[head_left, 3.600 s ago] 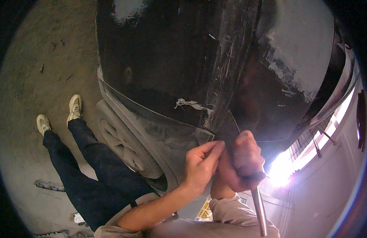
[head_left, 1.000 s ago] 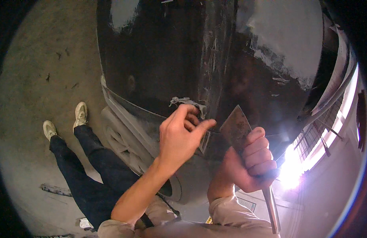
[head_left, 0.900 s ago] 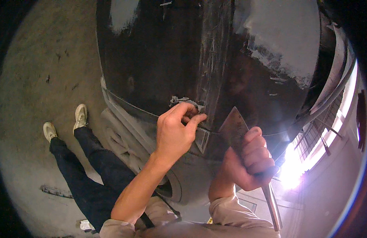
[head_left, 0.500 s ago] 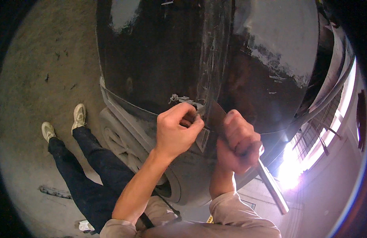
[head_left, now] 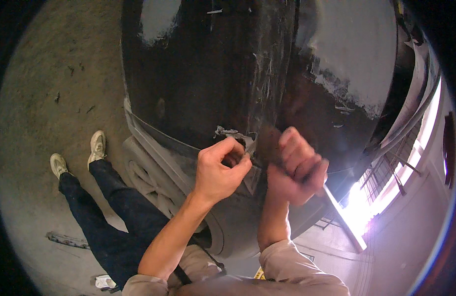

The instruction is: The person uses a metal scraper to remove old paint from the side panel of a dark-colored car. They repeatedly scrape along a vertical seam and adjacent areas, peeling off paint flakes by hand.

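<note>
My left hand [head_left: 219, 170] is closed, its thumb and forefinger pinching a small grey-white flap [head_left: 249, 146] that peels from the car's dark body panel [head_left: 203, 74]. A torn, curled piece [head_left: 230, 132] of the same pale layer stands up just beyond those fingers. My right hand [head_left: 298, 167], smeared by motion, is a fist around a tool with a long metal handle [head_left: 345, 219]. That handle sticks out below the fist toward the lower right. The tool's working end, beside the flap, is a dark blur whose kind I cannot make out.
Grey filler patches [head_left: 356, 49] and a scraped vertical ridge [head_left: 272, 69] mark the panel. A dusty wheel [head_left: 154, 175] lies left of my forearm. Dark-trousered legs in pale shoes [head_left: 97, 145] are at left. A bright light [head_left: 359, 207] glares at right.
My right fist has shifted slightly, and the tool's handle has swung up and to the right. The left hand keeps its pinch, while the panel sits slightly lower in view.
</note>
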`<state>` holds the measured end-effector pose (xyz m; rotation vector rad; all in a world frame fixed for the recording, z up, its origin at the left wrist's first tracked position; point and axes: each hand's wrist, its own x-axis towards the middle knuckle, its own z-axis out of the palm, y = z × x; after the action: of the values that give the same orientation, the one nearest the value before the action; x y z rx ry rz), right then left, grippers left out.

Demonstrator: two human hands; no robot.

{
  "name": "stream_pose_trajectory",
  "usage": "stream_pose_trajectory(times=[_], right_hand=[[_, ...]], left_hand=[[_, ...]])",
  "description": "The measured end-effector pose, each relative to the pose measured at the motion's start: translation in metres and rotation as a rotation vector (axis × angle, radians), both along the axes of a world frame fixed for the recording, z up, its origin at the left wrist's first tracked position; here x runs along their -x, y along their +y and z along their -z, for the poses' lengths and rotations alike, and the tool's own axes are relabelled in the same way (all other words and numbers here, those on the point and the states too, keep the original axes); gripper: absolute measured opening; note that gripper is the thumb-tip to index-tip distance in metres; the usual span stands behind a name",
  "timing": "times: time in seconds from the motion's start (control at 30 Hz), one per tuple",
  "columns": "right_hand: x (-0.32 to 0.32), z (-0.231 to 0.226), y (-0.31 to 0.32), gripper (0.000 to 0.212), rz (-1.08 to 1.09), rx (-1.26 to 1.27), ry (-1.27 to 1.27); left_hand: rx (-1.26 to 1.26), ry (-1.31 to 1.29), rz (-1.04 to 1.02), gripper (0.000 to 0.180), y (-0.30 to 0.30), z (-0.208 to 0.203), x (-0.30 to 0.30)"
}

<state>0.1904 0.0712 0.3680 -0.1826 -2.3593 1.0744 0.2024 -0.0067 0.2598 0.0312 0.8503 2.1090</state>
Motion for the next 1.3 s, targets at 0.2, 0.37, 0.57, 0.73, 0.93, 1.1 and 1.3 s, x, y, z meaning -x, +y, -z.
stream_pose_trajectory(times=[0.2,0.37,0.57,0.73,0.93,1.1,1.3], right_hand=[[-0.001,-0.013,0.0,0.047,0.034,0.015,0.036],[-0.017,-0.019,-0.017,0.049,0.086,-0.037,-0.041],[0.004,-0.003,0.003,0.05,0.048,-0.029,-0.019],[0.002,-0.004,-0.001,0.049,0.098,0.051,0.068],[0.012,0.004,0.012,0.048,-0.113,0.053,0.074],[0.028,0.006,0.007,0.048,-0.02,0.068,0.14],[0.012,-0.022,-0.016,0.049,0.009,0.041,0.182]], left_hand=[[0.032,-0.087,-0.006,0.01,-0.001,0.004,-0.001],[-0.014,-0.104,0.053,0.011,-0.009,0.003,-0.001],[0.011,-0.025,-0.033,0.013,-0.008,-0.001,0.004],[-0.014,-0.023,-0.012,0.016,-0.017,-0.001,0.0],[-0.021,0.006,-0.104,0.017,-0.014,0.002,0.002],[-0.027,-0.017,-0.072,0.017,-0.024,0.009,0.002],[-0.062,-0.176,-0.318,0.02,-0.035,0.037,0.006]])
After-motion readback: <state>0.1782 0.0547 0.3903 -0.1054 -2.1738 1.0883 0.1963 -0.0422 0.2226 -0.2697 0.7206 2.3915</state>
